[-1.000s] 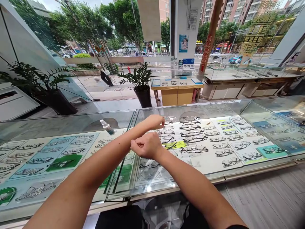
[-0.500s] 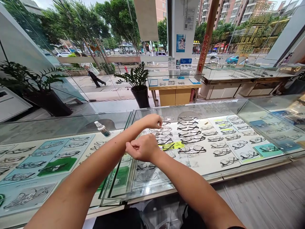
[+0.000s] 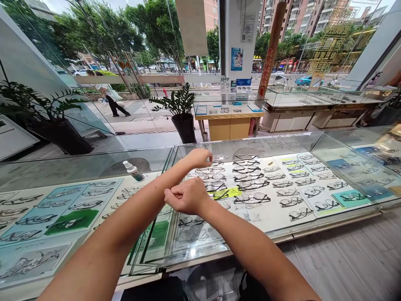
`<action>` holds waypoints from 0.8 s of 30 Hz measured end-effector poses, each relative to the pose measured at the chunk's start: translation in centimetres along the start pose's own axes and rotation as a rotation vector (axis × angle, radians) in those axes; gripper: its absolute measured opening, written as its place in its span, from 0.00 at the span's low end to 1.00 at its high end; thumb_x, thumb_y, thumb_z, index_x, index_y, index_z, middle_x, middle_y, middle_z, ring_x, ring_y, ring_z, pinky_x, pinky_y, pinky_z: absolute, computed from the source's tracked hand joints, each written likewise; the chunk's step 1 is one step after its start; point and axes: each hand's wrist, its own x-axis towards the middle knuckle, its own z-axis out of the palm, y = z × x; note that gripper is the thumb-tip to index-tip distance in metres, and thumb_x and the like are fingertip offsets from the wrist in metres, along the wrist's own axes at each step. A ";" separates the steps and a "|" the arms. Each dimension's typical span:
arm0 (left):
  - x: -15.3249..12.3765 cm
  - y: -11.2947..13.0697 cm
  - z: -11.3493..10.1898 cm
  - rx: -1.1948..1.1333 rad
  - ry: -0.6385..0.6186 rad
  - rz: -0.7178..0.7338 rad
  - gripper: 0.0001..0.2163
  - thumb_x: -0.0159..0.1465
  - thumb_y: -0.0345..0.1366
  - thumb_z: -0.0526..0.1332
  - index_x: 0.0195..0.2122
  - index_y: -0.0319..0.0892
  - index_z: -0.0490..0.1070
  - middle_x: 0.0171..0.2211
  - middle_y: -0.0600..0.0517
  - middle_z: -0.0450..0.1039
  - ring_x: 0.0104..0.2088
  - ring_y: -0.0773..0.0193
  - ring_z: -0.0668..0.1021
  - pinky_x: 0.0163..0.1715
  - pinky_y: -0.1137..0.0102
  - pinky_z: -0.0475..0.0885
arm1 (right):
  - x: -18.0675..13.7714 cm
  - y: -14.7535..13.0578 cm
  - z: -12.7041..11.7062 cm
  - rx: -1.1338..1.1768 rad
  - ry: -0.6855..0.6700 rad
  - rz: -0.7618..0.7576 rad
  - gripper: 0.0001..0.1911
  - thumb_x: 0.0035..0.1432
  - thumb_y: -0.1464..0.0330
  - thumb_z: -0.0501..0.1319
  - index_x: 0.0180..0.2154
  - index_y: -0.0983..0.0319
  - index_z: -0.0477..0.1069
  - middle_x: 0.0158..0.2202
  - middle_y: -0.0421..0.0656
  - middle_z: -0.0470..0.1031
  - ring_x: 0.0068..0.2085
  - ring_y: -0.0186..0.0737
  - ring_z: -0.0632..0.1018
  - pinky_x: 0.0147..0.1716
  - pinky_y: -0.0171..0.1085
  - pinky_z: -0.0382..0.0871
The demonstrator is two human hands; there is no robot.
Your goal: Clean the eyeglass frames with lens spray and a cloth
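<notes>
My left hand is stretched out over the glass display case, its fingers curled down and partly turned away. It looks closed, and nothing shows in it. My right hand makes a loose fist close to my left forearm; whether they touch I cannot tell. Inside the case, under the glass, lie rows of eyeglasses, several of them below and to the right of my hands. A white spray bottle stands on the glass to the left of my left forearm.
More eyeglasses on blue and green cards fill the left case. Beyond the cases are a potted plant, a small wooden display table and a large window. A person walks outside. Grey floor shows at lower right.
Both hands keep nearly the same pose, the left fingers hanging slightly lower. The view has shifted a little. The person outside has moved left.
</notes>
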 end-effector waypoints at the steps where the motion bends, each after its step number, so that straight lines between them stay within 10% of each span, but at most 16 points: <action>1: 0.2 -0.2 0.1 0.005 0.009 -0.009 0.13 0.60 0.41 0.64 0.42 0.45 0.83 0.40 0.43 0.84 0.39 0.51 0.81 0.36 0.65 0.69 | 0.0 0.0 0.0 0.000 -0.003 -0.003 0.28 0.66 0.60 0.58 0.16 0.60 0.57 0.15 0.33 0.56 0.22 0.31 0.56 0.26 0.36 0.47; 10: 1.4 -1.3 1.1 -0.077 0.034 -0.027 0.09 0.59 0.37 0.65 0.36 0.46 0.86 0.35 0.45 0.84 0.36 0.54 0.80 0.37 0.67 0.68 | 0.0 0.3 0.6 -0.075 0.091 -0.041 0.27 0.64 0.57 0.61 0.17 0.59 0.57 0.15 0.35 0.62 0.22 0.31 0.62 0.25 0.36 0.50; 17: -0.7 -2.1 -2.0 -0.266 0.179 -0.037 0.13 0.63 0.46 0.64 0.36 0.44 0.85 0.27 0.49 0.77 0.27 0.61 0.72 0.29 0.67 0.60 | -0.3 1.2 0.7 -0.026 0.114 -0.118 0.31 0.72 0.55 0.55 0.17 0.59 0.57 0.16 0.37 0.62 0.22 0.32 0.64 0.26 0.36 0.51; 24: -7.4 -1.9 -3.0 -1.040 0.522 -0.136 0.21 0.55 0.57 0.72 0.30 0.42 0.80 0.32 0.49 0.80 0.35 0.60 0.76 0.39 0.67 0.70 | -0.2 2.2 0.1 0.008 0.113 -0.098 0.37 0.78 0.53 0.42 0.19 0.60 0.63 0.18 0.39 0.64 0.23 0.33 0.65 0.28 0.37 0.50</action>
